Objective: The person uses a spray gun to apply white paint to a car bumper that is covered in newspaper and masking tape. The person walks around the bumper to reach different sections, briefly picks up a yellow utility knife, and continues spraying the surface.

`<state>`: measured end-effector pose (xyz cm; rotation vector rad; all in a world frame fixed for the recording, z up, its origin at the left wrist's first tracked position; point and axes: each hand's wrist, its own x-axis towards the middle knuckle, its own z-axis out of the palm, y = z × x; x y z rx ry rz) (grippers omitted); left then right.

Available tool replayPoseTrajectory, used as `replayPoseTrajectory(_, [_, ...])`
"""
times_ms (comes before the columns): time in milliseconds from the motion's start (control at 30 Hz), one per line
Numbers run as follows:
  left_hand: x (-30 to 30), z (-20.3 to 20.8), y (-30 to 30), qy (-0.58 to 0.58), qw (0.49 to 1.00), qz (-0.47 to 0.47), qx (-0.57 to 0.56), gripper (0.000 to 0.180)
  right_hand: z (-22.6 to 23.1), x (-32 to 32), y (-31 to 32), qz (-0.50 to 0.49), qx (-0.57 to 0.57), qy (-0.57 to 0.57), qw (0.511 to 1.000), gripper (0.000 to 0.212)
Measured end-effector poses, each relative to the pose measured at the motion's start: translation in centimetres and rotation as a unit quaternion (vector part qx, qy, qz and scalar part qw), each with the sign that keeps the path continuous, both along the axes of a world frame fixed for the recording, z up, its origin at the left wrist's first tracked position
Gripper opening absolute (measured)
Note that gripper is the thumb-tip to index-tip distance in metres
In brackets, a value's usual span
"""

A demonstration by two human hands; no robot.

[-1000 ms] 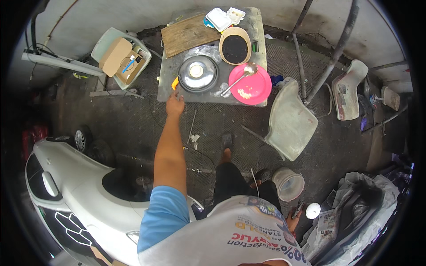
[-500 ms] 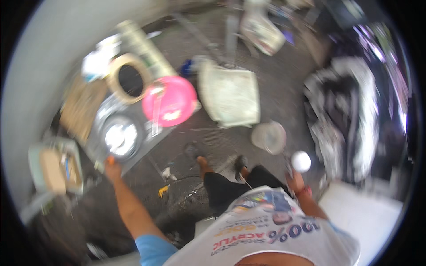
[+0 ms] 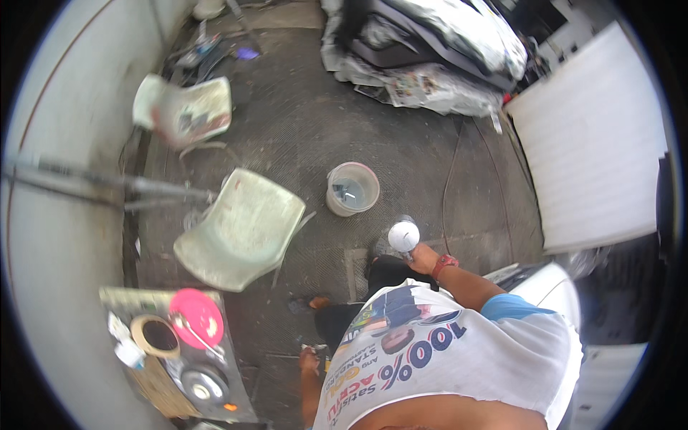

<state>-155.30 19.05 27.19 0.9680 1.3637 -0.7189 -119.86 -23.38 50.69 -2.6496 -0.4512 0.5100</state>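
My right hand (image 3: 424, 259), with a red watch on the wrist, is closed around a spray gun (image 3: 404, 235) with a round white lid on its cup. It is held in front of my body, above the dark floor. My left hand (image 3: 309, 360) hangs low beside my leg, near a small whitish thing (image 3: 316, 348) that seems to lie on the floor. Its fingers are small and partly hidden, so their hold cannot be made out. A plastic bucket (image 3: 335, 203) with cloudy liquid stands beyond the spray gun.
A low table (image 3: 244, 387) at lower left bears a pink basin (image 3: 193, 304), a tape roll (image 3: 138, 334), a dark round container (image 3: 216, 378) and an orange piece (image 3: 229, 407). Two pale chair seats (image 3: 247, 222) (image 3: 208, 97) stand left. A paper-covered vehicle part (image 3: 451, 93) lies far off; hoses (image 3: 453, 172) cross the floor.
My view has swung to the right. My left hand has left the table, where the orange piece now lies, and hangs by my leg. The spray gun stays in my right hand.
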Motion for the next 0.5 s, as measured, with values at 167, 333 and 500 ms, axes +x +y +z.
replayPoseTrajectory(167, [15.8, 5.1, -4.6, -0.110, 0.977, -0.150, 0.104, 0.038, -5.1, -0.6, -13.1, -0.114, -0.006, 0.039, 0.993, 0.035])
replayPoseTrajectory(333, [29.9, 9.3, -6.0, -0.124, 0.943, -0.175, 0.253, 0.042, -8.0, -0.3, -23.5, -0.263, 0.123, 0.017, 0.957, 0.050])
replayPoseTrajectory(500, [42.9, 11.1, -16.2, -0.189, 0.902, -0.294, 0.255, 0.046, -9.4, 1.3, -35.9, -0.391, 0.132, 0.004, 0.911, 0.053])
